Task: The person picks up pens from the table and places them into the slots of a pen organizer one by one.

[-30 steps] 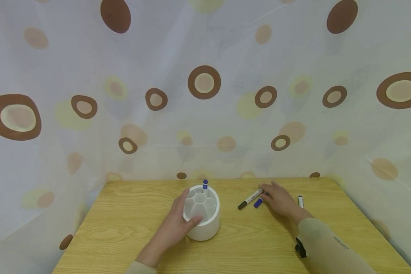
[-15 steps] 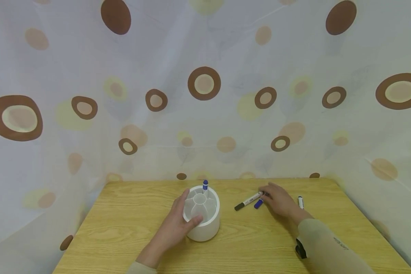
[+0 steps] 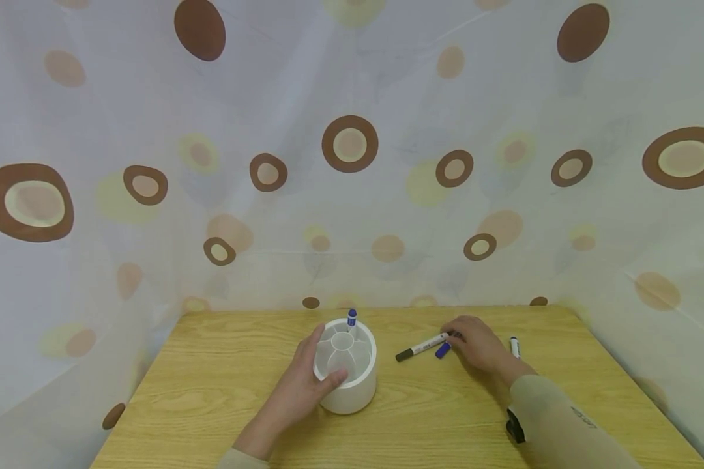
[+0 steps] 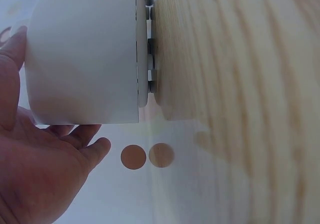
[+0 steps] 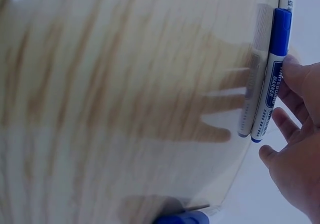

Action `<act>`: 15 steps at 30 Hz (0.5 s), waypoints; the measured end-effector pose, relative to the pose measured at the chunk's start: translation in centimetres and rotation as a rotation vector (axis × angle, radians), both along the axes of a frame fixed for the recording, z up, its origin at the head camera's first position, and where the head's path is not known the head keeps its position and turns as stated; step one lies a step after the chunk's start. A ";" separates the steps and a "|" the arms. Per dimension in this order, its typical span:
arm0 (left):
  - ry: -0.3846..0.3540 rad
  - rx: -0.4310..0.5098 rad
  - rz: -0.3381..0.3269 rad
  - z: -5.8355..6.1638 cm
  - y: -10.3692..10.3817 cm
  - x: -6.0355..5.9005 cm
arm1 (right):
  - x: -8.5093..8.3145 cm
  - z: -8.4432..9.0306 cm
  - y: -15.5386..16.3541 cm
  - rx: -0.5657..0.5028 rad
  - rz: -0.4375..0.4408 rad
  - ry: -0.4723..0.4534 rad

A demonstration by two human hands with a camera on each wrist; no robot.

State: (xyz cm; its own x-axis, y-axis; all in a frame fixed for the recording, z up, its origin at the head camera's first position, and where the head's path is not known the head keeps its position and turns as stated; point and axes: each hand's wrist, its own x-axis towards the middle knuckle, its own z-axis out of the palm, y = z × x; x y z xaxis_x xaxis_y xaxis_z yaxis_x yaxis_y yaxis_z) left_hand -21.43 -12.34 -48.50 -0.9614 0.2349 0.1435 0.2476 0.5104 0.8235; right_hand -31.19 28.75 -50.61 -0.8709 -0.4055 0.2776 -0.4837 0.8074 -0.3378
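A white round pen holder with several compartments stands on the table. My left hand grips it from the left, thumb over the near rim and fingers along the outer wall. One blue-capped marker stands upright in a rear compartment. To the right, my right hand pinches the far end of a black-capped whiteboard marker, whose cap points left toward the holder. Beside it lies a blue-capped whiteboard marker, close by the right fingers and partly hidden by them in the head view.
Another blue-capped marker lies right of the right wrist. The wooden table ends at a patterned curtain behind and on both sides. A black strap is on the right sleeve.
The black-capped marker has slid left and turned flatter, its cap nearer the holder. My right fingers have drawn in around its end. The left hand and holder have stayed put.
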 end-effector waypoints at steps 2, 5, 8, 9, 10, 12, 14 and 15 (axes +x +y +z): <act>-0.001 0.003 -0.003 0.0 0.0 0.0 | 0.1 0.1 0.0 -0.003 0.000 -0.003; -0.005 0.004 -0.003 -0.1 0.0 -0.1 | 0.2 0.5 -0.2 -0.001 0.000 -0.028; 0.000 0.006 -0.004 -0.2 0.0 -0.2 | 0.3 0.7 -0.2 0.013 0.002 -0.024; 0.002 0.005 -0.004 -0.2 0.0 -0.2 | 0.2 0.7 -0.2 0.019 0.006 -0.020; 0.002 0.006 -0.005 -0.2 0.0 -0.2 | 0.2 0.7 -0.3 0.023 0.011 -0.016; 0.002 0.005 -0.004 -0.1 0.1 -0.2 | 0.1 0.6 -0.4 0.020 0.017 -0.018; 0.001 0.002 -0.002 -0.2 0.1 -0.1 | 0.0 0.5 -0.5 0.010 0.024 -0.018; 0.005 0.000 -0.005 -0.2 0.1 -0.1 | -0.1 0.3 -0.5 0.012 0.031 -0.009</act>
State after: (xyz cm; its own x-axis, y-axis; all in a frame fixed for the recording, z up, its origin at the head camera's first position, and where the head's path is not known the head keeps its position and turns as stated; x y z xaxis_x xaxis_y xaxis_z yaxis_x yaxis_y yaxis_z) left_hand -21.53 -12.27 -48.67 -0.9595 0.2396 0.1483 0.2543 0.5093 0.8222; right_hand -31.30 28.26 -50.28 -0.8603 -0.4357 0.2645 -0.5055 0.7962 -0.3325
